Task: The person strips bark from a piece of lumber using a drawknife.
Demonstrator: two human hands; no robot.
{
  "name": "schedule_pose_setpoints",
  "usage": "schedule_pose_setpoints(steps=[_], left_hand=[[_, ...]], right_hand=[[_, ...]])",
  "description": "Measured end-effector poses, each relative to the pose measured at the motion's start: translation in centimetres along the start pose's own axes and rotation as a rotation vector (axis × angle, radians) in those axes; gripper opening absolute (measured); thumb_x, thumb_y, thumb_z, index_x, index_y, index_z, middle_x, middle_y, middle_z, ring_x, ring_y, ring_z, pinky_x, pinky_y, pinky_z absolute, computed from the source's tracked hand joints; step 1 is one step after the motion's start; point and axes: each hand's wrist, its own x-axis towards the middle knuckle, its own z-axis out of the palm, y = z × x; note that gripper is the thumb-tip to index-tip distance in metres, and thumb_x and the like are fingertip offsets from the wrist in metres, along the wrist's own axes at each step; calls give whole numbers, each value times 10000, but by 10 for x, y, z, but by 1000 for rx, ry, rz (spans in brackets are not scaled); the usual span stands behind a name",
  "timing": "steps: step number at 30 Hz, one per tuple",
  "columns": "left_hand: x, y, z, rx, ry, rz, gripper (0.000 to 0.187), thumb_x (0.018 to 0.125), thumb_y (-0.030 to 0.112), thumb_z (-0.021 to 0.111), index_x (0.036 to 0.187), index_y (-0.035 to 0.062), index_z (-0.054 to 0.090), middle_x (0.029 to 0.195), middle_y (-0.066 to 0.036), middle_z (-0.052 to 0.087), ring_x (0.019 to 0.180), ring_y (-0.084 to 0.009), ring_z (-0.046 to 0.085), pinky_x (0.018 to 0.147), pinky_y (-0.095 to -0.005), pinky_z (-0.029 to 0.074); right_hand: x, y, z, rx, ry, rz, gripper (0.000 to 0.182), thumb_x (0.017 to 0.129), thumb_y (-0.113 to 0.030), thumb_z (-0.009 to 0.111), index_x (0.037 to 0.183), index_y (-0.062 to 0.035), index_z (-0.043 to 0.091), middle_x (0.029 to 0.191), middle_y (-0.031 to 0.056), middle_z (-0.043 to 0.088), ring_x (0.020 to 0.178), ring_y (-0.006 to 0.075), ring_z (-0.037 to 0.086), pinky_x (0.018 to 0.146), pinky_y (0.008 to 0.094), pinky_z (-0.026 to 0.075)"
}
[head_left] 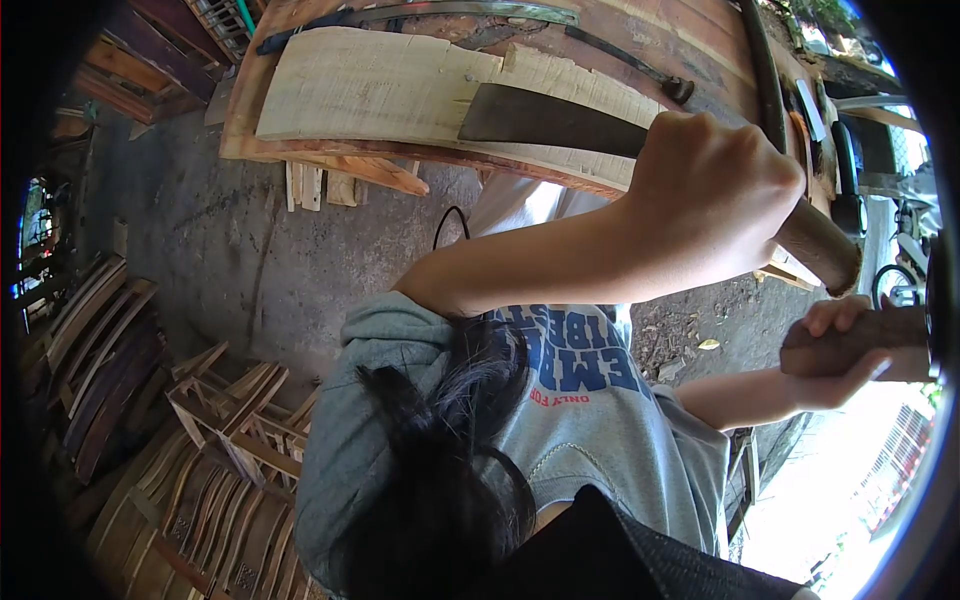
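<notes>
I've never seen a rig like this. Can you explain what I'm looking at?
There is no robot here, just a person's bare hands. The only picture comes from a camera worn on the head, looking down past hair and a grey top, with dark, curved edges.

The left hand has a closed grip on a tool with a broad dark blade, which lies over a pale curved board on the wooden table. The right hand holds a brown piece; I can't tell what it is.

Also on the table are a narrow dark tool and a long metal strip. Curved wooden pieces are stacked lower left, on the floor.
</notes>
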Motion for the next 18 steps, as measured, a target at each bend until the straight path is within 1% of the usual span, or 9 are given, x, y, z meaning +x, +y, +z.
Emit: schedule_pose_setpoints(steps=[2, 3, 4, 8, 11, 14, 15, 17, 18], left_hand=[[1, 0, -2, -62, 71, 17, 94, 487, 78, 639, 483, 47, 550, 440, -97, 511, 394, -191, 552, 346, -308, 413], [1, 0, -3, -70, 76, 17, 91, 484, 74, 635, 485, 45, 550, 441, -98, 510, 397, -196, 553, 351, -314, 416], [1, 1, -3, -78, 81, 16, 88, 481, 70, 632, 488, 42, 550, 441, -100, 510, 400, -201, 554, 357, -320, 419], [-1, -2, -1, -49, 92, 13, 82, 472, 64, 625, 486, 40, 548, 436, -96, 503, 401, -204, 554, 347, -317, 410], [-4, -7, 5, -14, 37, -13, 80, 466, 57, 619, 472, 41, 541, 426, -88, 493, 386, -192, 542, 327, -311, 391], [-3, -5, 1, -36, 108, 1, 89, 468, 59, 621, 461, 42, 533, 423, -86, 491, 379, -182, 536, 322, -303, 381], [-3, -7, 0, -34, 114, 0, 89, 468, 59, 621, 461, 42, 533, 423, -86, 491, 379, -182, 536, 322, -303, 381], [-3, -10, -2, -52, 58, -22, 98, 471, 68, 626, 454, 44, 533, 421, -82, 491, 376, -169, 532, 320, -296, 374], [-2, -11, -3, -51, 58, -19, 98, 471, 68, 626, 454, 44, 533, 421, -82, 491, 376, -169, 532, 320, -296, 374]], right_hand=[[9, -10, 2, 109, -109, -171, 524, 870, -440, 348, 1131, 14, 351, 763, 129, 417, 583, 197, 421, 548, 316, 376], [12, -7, -55, -36, -140, -194, 564, 838, -499, 365, 1101, 0, 370, 782, 132, 424, 624, 208, 436, 577, 324, 378], [4, -3, -49, -40, -142, -194, 564, 838, -499, 365, 1101, 0, 370, 782, 132, 424, 624, 208, 436, 577, 324, 378], [-24, 11, 6, -530, -132, -51, 614, 793, -403, 536, 1123, 61, 307, 778, 158, 466, 555, 162, 441, 476, 245, 387], [-16, -3, 19, -338, 5, 58, 604, 825, -416, 474, 1143, 63, 290, 759, 146, 453, 528, 149, 429, 429, 207, 351], [-3, -4, -21, 24, -49, -73, 500, 856, -391, 398, 1095, 46, 352, 706, 128, 425, 496, 151, 412, 423, 221, 339], [-7, 1, -16, 25, -55, -75, 500, 856, -391, 398, 1095, 46, 352, 706, 128, 425, 496, 151, 412, 423, 221, 339], [-22, 15, -5, -579, -337, 101, 527, 832, -397, 453, 1106, 43, 358, 685, 120, 430, 443, 141, 404, 397, 225, 333], [-20, 15, -6, -578, -335, 99, 527, 832, -397, 453, 1106, 43, 358, 685, 120, 430, 443, 141, 404, 397, 225, 333]])
